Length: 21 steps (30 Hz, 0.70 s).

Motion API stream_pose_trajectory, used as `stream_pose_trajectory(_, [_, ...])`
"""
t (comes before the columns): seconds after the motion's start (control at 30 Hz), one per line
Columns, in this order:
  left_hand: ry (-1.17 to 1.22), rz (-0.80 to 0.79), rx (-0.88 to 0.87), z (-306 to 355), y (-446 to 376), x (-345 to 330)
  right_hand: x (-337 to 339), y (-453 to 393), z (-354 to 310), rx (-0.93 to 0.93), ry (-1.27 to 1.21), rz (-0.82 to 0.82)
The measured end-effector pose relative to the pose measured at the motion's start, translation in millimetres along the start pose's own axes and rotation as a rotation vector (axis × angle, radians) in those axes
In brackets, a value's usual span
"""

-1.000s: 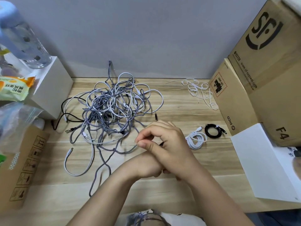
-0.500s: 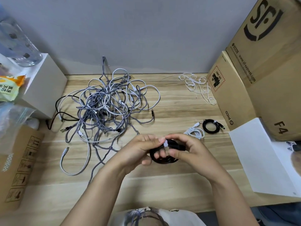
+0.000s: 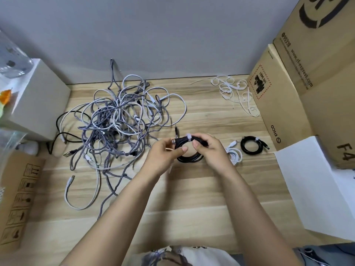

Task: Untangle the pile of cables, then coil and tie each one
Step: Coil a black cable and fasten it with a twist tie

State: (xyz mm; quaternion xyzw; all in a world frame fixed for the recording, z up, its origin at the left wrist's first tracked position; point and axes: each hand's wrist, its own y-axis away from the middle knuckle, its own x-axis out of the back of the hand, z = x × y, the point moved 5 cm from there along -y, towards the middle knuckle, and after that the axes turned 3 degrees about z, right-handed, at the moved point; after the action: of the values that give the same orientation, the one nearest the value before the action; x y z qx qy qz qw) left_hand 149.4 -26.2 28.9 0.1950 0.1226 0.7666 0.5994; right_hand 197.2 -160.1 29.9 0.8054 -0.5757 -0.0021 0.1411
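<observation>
A coiled black cable [image 3: 189, 158] is held above the wooden table [image 3: 201, 189] between both hands. My left hand [image 3: 163, 158] pinches its left side by the plug end. My right hand [image 3: 210, 152] grips its right side. A white tie [image 3: 189, 138] wraps the top of the coil. The tangled pile of grey, white and black cables [image 3: 119, 123] lies to the left. Two finished coils lie to the right, one white [image 3: 235, 153] and one black [image 3: 251, 145]. Loose white ties [image 3: 235, 93] lie at the back right.
Cardboard boxes [image 3: 299, 89] stand along the right edge, with a white sheet [image 3: 315, 185] in front of them. A white box [image 3: 36, 100] and a brown carton [image 3: 17, 200] line the left side. A grey wall closes the back.
My hands have parted from a clasped pose and risen slightly. The black coil now shows between them with the white tie wrapped round its top.
</observation>
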Motion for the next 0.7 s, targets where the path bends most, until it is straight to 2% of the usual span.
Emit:
stream_pose_trajectory(0.13, [0.004, 0.059, 0.062, -4.4, -37.1, -13.3, 14.5, -31.1, 38.8, -0.153, 0.054, 0.158])
stream_pose_trajectory(0.23, [-0.043, -0.014, 0.127, -15.6, -53.4, -32.2, 29.5, -36.1, 69.3, -0.282, 0.201, 0.239])
stream_pose_trajectory(0.37, [0.035, -0.075, 0.252, -29.7, -52.6, -56.2, 51.0, -23.6, 93.3, -0.422, 0.381, 0.266])
stream_pose_trajectory(0.53, [0.204, -0.186, 0.355, -41.1, -49.8, -85.7, 75.5, -13.2, 100.8, -0.475, 0.473, 0.397])
stream_pose_trajectory(0.7, [0.098, -0.287, 0.331, -40.4, -45.6, -99.1, 80.6, -11.8, 100.7, -0.497, 0.476, 0.458])
